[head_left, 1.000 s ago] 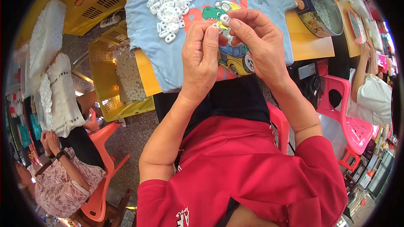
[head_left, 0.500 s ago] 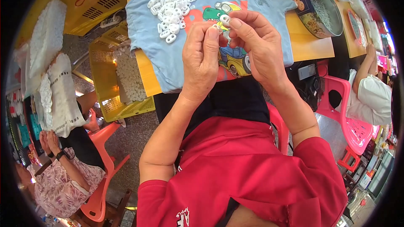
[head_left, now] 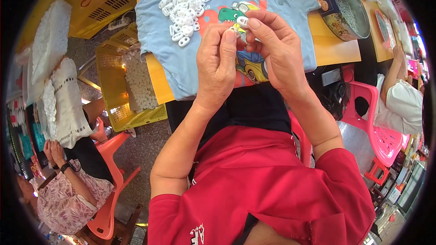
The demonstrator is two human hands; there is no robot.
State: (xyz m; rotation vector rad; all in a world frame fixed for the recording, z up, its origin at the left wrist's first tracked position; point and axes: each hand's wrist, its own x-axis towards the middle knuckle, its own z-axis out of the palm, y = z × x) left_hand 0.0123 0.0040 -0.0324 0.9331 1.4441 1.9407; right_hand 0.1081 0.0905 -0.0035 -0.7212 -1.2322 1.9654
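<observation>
Between the thumb and fingers of my right hand (head_left: 282, 52) is a small white two-holed plastic piece (head_left: 242, 22). Close beside it, my left hand (head_left: 218, 66) is closed in a pinch; something small and pale shows at its fingertips, too hidden to name. Both hands are raised over a light blue T-shirt (head_left: 170, 70) with a dinosaur and car print, spread on the table. A loose heap of similar white plastic pieces (head_left: 185, 11) lies on the shirt, left of and beyond my hands.
A round tin (head_left: 323, 11) of small shiny bits stands on the yellow-brown table (head_left: 336, 51) at right. Lower left is a yellow crate (head_left: 109, 70) with a bag of white pieces (head_left: 140, 81). People sit on both sides, near an orange chair (head_left: 109, 163) and a pink chair (head_left: 379, 140).
My right hand has shifted very slightly, with the white plastic piece still in its pinch. The left hand stays nearly still, and the heap looks the same.
</observation>
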